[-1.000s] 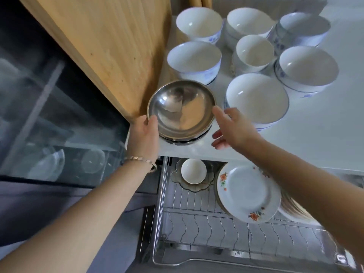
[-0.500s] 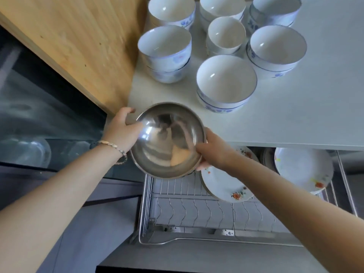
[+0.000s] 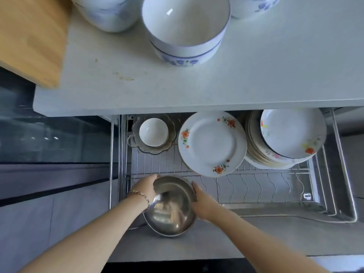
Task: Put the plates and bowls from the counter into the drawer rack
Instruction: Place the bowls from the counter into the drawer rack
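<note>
1. Head view: the left hand [image 3: 146, 187] and right hand [image 3: 202, 203] hold a steel bowl [image 3: 171, 209] between them, each gripping an opposite side of its rim.
2. The bowl is tilted, low over the near left corner of the drawer rack [image 3: 256, 186].
3. Just beyond the right hand a floral plate [image 3: 211, 143] leans in the rack, with a plate stack [image 3: 291, 134] further right.
4. Well beyond both hands, a blue-patterned bowl [image 3: 185, 28] sits on the counter [image 3: 256, 75].

We see a round, shiny stainless-steel bowl [image 3: 171, 208], a chromed wire drawer rack [image 3: 264, 184], glossy white flower-printed ceramic plates [image 3: 211, 143], a matt white stone-like counter [image 3: 275, 75], and a smooth pale wooden board [image 3: 29, 36].
</note>
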`<state>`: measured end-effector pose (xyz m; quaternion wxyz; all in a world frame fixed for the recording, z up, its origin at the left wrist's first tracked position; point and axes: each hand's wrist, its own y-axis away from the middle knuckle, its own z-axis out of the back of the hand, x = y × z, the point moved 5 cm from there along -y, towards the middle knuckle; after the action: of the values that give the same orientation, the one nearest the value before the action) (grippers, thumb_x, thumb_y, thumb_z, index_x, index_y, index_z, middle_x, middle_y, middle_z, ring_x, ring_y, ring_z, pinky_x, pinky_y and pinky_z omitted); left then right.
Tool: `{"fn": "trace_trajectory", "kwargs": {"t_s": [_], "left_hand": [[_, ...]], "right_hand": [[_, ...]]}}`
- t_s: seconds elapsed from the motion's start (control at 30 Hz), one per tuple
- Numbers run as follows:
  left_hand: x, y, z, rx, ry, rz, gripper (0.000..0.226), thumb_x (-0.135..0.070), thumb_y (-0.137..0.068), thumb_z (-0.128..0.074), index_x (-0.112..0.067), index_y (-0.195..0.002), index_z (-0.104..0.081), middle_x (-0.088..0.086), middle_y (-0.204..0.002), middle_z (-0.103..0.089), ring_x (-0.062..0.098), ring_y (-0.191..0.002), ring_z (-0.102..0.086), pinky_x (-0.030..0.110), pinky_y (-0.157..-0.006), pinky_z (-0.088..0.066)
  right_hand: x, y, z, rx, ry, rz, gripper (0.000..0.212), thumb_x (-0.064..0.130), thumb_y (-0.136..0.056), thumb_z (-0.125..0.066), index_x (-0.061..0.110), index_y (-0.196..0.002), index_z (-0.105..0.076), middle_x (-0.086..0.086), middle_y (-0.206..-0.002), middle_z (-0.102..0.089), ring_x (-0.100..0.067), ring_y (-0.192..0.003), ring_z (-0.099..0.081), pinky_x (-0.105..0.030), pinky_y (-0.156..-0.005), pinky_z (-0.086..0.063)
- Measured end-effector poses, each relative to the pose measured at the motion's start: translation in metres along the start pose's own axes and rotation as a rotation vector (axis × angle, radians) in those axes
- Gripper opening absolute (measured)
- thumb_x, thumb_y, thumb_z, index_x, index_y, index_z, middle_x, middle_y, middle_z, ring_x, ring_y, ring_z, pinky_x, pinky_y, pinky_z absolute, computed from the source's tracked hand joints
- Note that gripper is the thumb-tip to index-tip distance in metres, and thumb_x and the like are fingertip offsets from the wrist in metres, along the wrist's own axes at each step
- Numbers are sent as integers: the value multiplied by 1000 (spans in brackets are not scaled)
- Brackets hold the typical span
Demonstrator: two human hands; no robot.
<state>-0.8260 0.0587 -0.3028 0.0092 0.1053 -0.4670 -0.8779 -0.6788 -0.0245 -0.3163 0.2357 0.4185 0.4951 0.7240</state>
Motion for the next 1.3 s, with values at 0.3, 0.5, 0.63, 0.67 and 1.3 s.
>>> {"fn": "trace_trajectory", "kwargs": {"t_s": [0.3,0.5,0.63,0.67,1.3], "left_hand": [[-16,-62,-31,-74,-225,-10,67,12,-86,-34,-21,-143,-27,14,-127,-55,31,-106,-60,37,-83,-50],[-20,-62,-37,28,-293,39,70,11,-83,-43,-22,-142,-22,9,-96,-55,26,-84,-59,34,-72,-49],[-24,-52,-35,73,-229,109,74,6,-85,-49,-24,-144,-16,7,-92,-52,24,-82,-57,33,-72,-50],[-26,-47,-33,79,-192,139,75,1,-85,-52,-23,-145,-14,8,-102,-53,25,-89,-59,34,-76,-52],[-110,50,231,-458,1083,-209,60,-30,-79,-54,-19,-135,-37,7,-137,-48,30,-116,-54,42,-95,-48]], "right_hand": [[-32,-55,2,-23,-118,-68,63,13,-94,-38,16,-150,-9,-18,-139,-48,-32,-125,-49,-32,-99,-40],[-39,-60,10,-16,-101,-96,56,7,-91,-37,6,-145,-22,-18,-142,-45,-33,-130,-43,-34,-105,-36],[-43,-54,14,25,8,-130,63,20,-94,-40,7,-148,-11,-21,-138,-48,-35,-126,-48,-36,-100,-40],[-44,-50,17,23,46,-139,62,25,-95,-40,6,-147,-14,-22,-135,-51,-35,-125,-50,-37,-99,-41],[200,130,251,-568,-261,295,56,38,-92,-46,10,-139,-32,-9,-96,-57,-27,-71,-69,-36,-72,-59]]}}
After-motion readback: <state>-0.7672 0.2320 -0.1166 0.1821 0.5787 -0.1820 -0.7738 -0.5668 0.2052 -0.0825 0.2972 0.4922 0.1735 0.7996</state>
